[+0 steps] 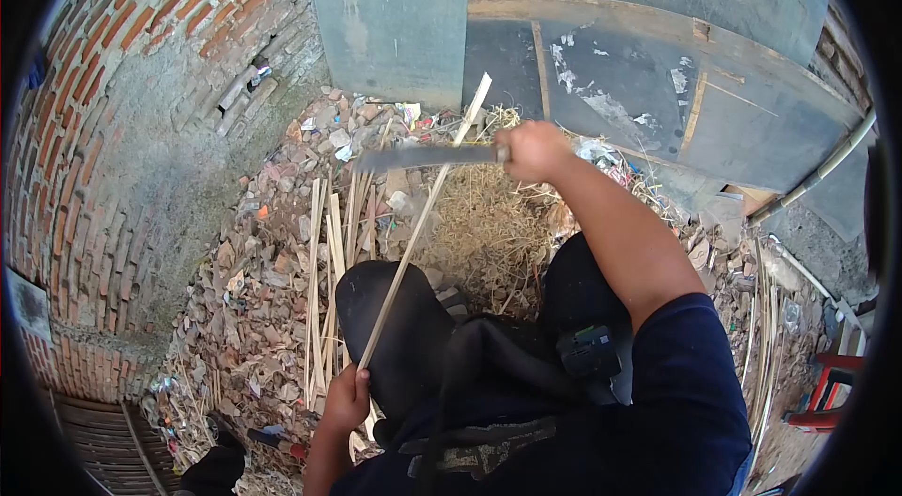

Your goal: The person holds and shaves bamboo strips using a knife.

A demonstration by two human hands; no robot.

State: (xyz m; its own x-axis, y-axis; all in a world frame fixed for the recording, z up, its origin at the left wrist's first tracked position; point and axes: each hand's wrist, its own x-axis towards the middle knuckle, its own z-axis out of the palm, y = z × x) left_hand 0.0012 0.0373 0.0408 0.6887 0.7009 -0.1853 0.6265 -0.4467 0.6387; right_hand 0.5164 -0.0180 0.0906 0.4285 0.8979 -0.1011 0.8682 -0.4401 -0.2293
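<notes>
My right hand (534, 152) is wrapped round the handle of a long, flat blade (427, 157), which points left and is blurred toward its tip. The blade lies across the upper part of a thin, pale wooden strip (406, 256); whether the two touch is hard to tell. Near my left knee, my left hand (349, 396) grips the lower end of that strip, which slants up and away to the right over my leg. Below the blade, straw-coloured shavings (484, 228) cover the ground between my knees.
More pale strips (315, 289) lie left of my left leg, and others (766, 336) at the right. Rubble (249, 280) covers the ground. A brick wall (122, 167) stands left, grey panels (390, 17) ahead, and a red object (827, 393) at far right.
</notes>
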